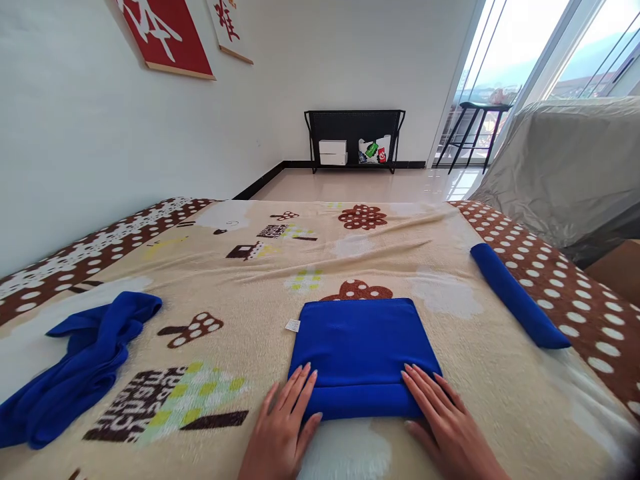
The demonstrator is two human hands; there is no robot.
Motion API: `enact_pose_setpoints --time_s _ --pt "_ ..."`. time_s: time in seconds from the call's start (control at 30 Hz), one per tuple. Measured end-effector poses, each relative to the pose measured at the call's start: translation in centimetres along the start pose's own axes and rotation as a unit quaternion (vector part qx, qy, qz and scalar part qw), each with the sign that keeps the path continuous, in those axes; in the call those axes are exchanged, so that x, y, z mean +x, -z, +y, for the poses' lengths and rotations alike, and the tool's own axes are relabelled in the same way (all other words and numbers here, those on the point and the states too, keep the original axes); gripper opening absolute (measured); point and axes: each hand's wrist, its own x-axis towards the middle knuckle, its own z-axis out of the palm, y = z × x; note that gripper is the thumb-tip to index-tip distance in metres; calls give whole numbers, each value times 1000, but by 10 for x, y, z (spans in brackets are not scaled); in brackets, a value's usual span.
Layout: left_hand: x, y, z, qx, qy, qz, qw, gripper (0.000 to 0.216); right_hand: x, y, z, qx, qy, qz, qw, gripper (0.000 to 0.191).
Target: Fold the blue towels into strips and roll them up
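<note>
A smooth blue cloth (363, 340) lies flat as a folded rectangle in front of me, its near edge turned over into a narrow band. A small white label (293, 325) sticks out at its left side. My left hand (285, 420) rests on the near left corner, fingers stretched out over the fold and thumb beside the near edge. On the near right corner lies my right hand (445, 417), fingers also extended. A crumpled blue cloth (90, 360) is at far left. To the right lies a tightly rolled blue cloth (517, 297).
Everything blue lies on a cream patterned blanket (260, 300) with brown dotted borders. Beyond it stands a black rack (355, 123) holding white boxes and a bag. A covered piece of furniture (575, 160) and a cardboard box (617, 270) are at right; a stool (473, 133) stands by the window.
</note>
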Motion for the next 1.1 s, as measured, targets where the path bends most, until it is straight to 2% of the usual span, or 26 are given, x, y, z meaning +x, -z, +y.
enact_pose_setpoints --time_s 0.1,0.2,0.3,0.33,0.4,0.5,0.57,0.6,0.67,0.73,0.8,0.87,1.0,1.1 --pt "0 6 6 5 24 40 999 53 2 4 -3 8 -15 23 1000 67" --pt "17 12 36 -30 -59 45 997 61 17 7 -19 42 26 28 998 60" --pt "34 11 55 -78 -131 2 988 55 28 5 -25 68 55 -19 996 58" --pt "36 8 54 -84 -125 -17 988 53 29 2 -22 68 46 -37 996 60" --pt "33 3 38 -74 -70 -40 994 56 22 -3 -9 54 8 -55 997 64" --pt "17 -3 4 -19 40 -40 998 56 6 -9 12 15 -57 -34 998 71" --pt "9 -2 -6 15 74 -20 997 55 1 -8 16 -6 -80 -11 997 73" --pt "9 0 -4 23 67 -10 997 54 2 -6 14 -9 -79 -5 997 72" --pt "17 6 12 6 1 -3 1000 56 12 0 2 11 -40 -14 999 67" --pt "33 11 35 -47 -92 -28 994 58 28 5 -12 63 24 -54 996 61" --pt "48 11 51 -98 -128 -66 985 53 43 6 -18 115 55 -102 987 58" --pt "55 6 50 -117 -82 -94 985 50 49 1 -12 132 18 -130 982 57" --pt "42 -6 11 -73 84 -105 988 50 32 -17 21 87 -102 -114 984 57" --pt "31 -8 -5 -42 124 -77 988 48 19 -21 33 61 -135 -80 986 59"
